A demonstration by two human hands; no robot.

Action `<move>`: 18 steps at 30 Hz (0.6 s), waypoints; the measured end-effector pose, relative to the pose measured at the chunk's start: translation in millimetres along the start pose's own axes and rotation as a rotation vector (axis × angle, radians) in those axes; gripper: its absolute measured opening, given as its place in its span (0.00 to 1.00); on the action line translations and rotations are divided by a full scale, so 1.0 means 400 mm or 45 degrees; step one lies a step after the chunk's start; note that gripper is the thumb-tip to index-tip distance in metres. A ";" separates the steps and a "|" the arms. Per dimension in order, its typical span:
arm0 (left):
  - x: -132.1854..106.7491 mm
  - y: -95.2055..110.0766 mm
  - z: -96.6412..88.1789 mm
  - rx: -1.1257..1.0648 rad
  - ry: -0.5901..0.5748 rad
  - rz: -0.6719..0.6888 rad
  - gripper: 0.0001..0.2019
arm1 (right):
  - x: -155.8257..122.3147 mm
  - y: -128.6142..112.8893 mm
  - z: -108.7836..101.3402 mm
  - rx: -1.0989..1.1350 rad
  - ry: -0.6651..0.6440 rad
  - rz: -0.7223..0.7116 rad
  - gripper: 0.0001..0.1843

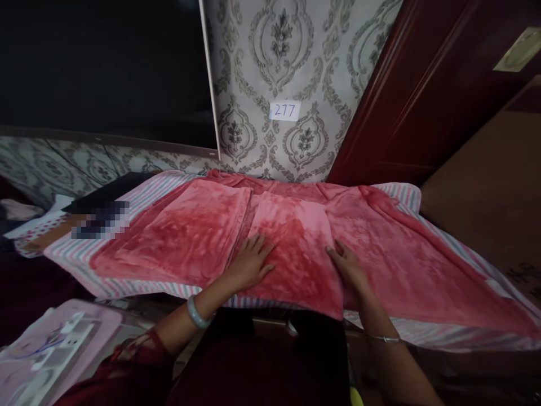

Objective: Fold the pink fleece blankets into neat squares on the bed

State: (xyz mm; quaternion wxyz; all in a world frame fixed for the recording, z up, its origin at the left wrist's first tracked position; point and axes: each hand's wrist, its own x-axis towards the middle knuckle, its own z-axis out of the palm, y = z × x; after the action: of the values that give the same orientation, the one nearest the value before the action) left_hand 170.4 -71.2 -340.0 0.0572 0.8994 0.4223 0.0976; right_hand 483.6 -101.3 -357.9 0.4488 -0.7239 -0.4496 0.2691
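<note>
A pink-red plush cloth point(181, 225), perhaps a garment, is spread over a striped sheet point(139, 287). Two flat panels lie side by side on it, and a wider stretch of the same fabric point(406, 265) extends to the right. On the middle panel point(291, 270) my left hand point(249, 265) rests palm down with its fingers spread. My right hand point(349, 265) touches that panel's right edge, thumb and fingers apart. The panel's lower corner hangs past the front edge of the sheet.
A large dark screen point(101, 67) hangs on the patterned wall at left. A dark red wooden panel point(406, 101) and a big brown board point(486, 192) stand at right. At lower left is a pink container point(110, 316) with a white device point(67, 344).
</note>
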 end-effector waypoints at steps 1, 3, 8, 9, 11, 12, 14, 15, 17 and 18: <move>-0.015 -0.001 -0.001 0.014 0.038 -0.047 0.33 | -0.009 -0.006 -0.004 0.131 -0.098 0.031 0.31; -0.040 -0.009 -0.009 0.051 0.106 -0.135 0.33 | -0.026 -0.019 -0.009 0.351 -0.326 0.115 0.28; -0.065 -0.038 -0.038 0.039 0.072 -0.114 0.32 | -0.050 -0.044 -0.014 0.398 -0.333 0.133 0.25; -0.065 -0.042 -0.039 0.009 0.016 -0.089 0.32 | -0.049 -0.052 -0.014 0.392 -0.257 0.095 0.24; -0.065 -0.047 -0.034 -0.052 -0.053 -0.066 0.31 | -0.040 -0.080 -0.009 0.419 -0.156 0.059 0.22; -0.065 -0.048 -0.030 -0.078 -0.052 -0.067 0.31 | -0.034 -0.101 -0.006 0.446 -0.147 0.062 0.21; -0.067 -0.051 -0.023 -0.132 -0.009 -0.069 0.31 | -0.019 -0.154 0.005 0.509 -0.136 0.045 0.19; -0.070 -0.053 -0.021 -0.171 0.005 -0.064 0.31 | -0.011 -0.186 0.011 0.537 -0.145 0.016 0.18; -0.078 -0.059 -0.020 -0.279 0.038 -0.055 0.30 | 0.008 -0.257 0.027 0.580 -0.169 -0.078 0.17; -0.083 -0.062 -0.021 -0.345 0.068 -0.049 0.30 | 0.018 -0.294 0.037 0.591 -0.185 -0.131 0.17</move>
State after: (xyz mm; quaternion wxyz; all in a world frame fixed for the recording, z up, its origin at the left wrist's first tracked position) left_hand 128.9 -80.8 -340.5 0.1685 0.8723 0.4237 0.1767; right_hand 426.9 -66.1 -259.5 0.5825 -0.5565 -0.4431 0.3934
